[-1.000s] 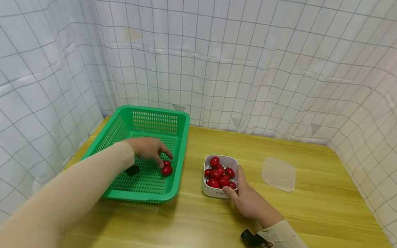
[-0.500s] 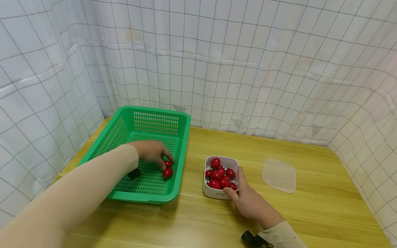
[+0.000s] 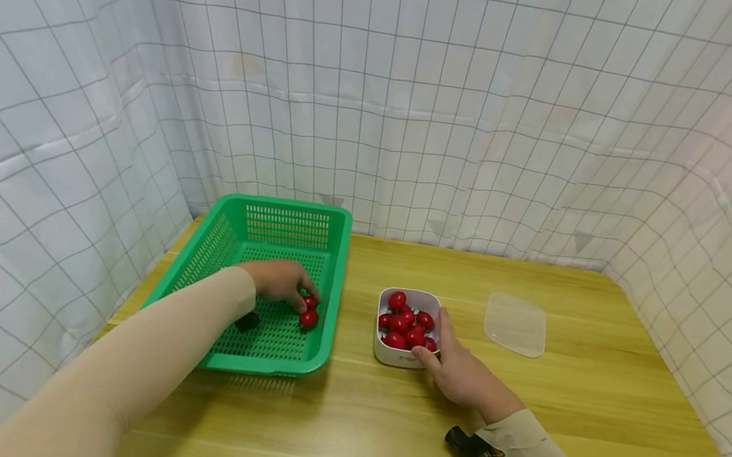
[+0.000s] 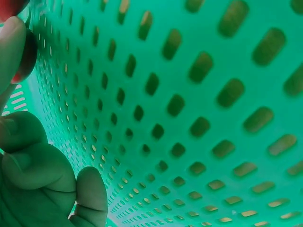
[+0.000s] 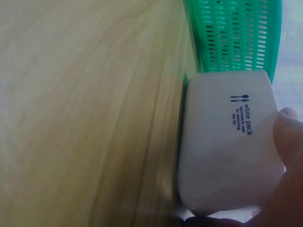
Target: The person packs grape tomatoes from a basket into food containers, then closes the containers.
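Inside the green plastic basket [image 3: 336, 271], my left hand [image 3: 277, 279] reaches down at the right side and pinches a red cherry tomato [image 3: 310, 302] between thumb and fingers. Another cherry tomato [image 3: 309, 319] lies just in front of it on the basket floor. In the left wrist view, the thumb overlaps the pinched tomato [image 4: 30, 54], which is partly hidden. My right hand [image 3: 461, 370] grips the right side of a white square food container [image 3: 396, 357], thumb at its front rim. Several cherry tomatoes [image 3: 398, 323] fill the container, which stands on the table.
A translucent lid [image 3: 515, 324] lies flat on the wooden table [image 3: 581, 377], right of the container. White grid-patterned curtains [image 3: 421, 113] enclose the back and both sides. The basket's raised rim stands between the left hand and the container.
The left hand has lowered slightly and its fingers have come together around the rear tomato in the basket. The right hand stays on the container.
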The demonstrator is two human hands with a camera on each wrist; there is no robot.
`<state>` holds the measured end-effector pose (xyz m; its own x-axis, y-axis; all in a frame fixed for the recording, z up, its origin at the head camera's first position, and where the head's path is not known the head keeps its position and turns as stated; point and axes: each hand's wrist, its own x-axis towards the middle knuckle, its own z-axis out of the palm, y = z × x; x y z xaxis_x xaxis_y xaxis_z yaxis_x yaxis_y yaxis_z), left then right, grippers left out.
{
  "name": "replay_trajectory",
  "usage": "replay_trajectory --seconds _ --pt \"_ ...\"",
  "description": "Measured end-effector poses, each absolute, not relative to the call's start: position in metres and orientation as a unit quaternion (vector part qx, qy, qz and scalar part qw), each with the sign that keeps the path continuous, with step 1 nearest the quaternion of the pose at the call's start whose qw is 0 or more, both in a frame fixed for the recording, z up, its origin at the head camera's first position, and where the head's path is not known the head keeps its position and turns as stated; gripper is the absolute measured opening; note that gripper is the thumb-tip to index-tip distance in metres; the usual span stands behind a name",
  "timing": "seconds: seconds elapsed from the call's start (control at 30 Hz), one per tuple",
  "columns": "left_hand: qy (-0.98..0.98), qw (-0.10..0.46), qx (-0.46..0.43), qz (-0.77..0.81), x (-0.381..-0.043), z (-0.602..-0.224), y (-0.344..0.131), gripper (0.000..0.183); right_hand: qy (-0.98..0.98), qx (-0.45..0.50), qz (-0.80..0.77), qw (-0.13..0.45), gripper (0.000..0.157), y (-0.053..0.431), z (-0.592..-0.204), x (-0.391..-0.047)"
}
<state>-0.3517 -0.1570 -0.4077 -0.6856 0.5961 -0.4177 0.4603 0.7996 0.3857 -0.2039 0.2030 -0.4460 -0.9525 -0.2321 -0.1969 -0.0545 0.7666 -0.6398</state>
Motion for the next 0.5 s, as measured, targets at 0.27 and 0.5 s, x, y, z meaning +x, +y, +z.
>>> replay_trajectory --seconds 0.27,0.5 --pt "0.912 0.265 0.291 0.113 -0.3511 -0.4071 -0.1565 0.034 0.93 -0.083 -0.333 0.129 0.104 0.2029 -0.4449 -0.2033" --pt "0.915 0.265 0.285 0.11 -0.3526 -0.4063 -0.158 0.033 0.929 -0.082 -0.337 0.13 0.104 0.2022 -0.4438 -0.2033"
